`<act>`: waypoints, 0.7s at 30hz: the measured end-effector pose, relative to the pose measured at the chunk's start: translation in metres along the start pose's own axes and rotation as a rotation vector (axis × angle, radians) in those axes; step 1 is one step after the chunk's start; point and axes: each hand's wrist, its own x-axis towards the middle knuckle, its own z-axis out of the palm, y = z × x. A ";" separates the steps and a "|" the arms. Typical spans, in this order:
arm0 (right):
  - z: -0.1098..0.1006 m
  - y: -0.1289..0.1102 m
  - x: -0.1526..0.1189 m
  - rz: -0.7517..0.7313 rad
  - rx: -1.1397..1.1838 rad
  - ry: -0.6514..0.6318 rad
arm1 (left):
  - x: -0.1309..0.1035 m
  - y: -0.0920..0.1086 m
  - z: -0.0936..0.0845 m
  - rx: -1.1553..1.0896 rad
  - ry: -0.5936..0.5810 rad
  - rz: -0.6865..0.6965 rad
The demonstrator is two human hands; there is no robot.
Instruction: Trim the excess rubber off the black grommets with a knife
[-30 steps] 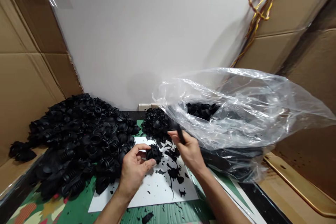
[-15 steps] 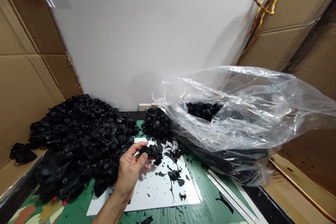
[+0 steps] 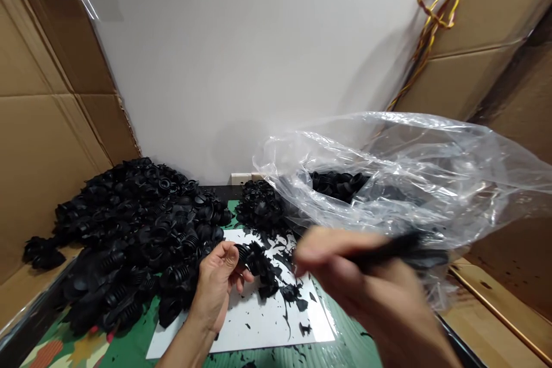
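Between the thumb and fingers of my left hand (image 3: 215, 284) is a black ribbed rubber piece (image 3: 253, 257) with ragged edges, held above a white sheet (image 3: 245, 328). My right hand (image 3: 366, 287), smeared by motion, is to the right with its fingers closed round a slim black tool (image 3: 394, 248); its kind is too blurred to make out. Left of my left hand rises a big heap of similar black ribbed pieces (image 3: 142, 224). Dark scraps (image 3: 291, 293) lie scattered over the sheet between the two hands.
A clear plastic bag (image 3: 431, 184) with black pieces (image 3: 338, 184) inside stands on the right. Behind the sheet sits a smaller pile of black scraps (image 3: 261, 204). Cardboard walls (image 3: 43, 69) flank the green table surface (image 3: 349, 333). Yellow and brown twisted wires (image 3: 425, 40) hang at upper right.
My right hand has come into view from the right, holding the slim black tool. My left hand has turned slightly and keeps hold of the ribbed rubber piece.
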 end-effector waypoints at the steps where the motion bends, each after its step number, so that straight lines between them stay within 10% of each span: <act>1: 0.010 -0.005 0.028 0.045 0.003 -0.067 | 0.000 0.000 0.000 0.004 -0.006 0.000; 6: 0.052 -0.024 0.096 0.313 -0.001 -0.303 | -0.001 0.003 0.002 0.019 -0.030 0.009; 14: 0.070 -0.014 0.074 0.236 0.120 -0.236 | 0.002 0.002 0.004 0.098 0.030 0.143; 21: 0.072 -0.001 0.079 0.563 0.464 -0.138 | -0.001 -0.003 0.004 0.061 0.018 0.243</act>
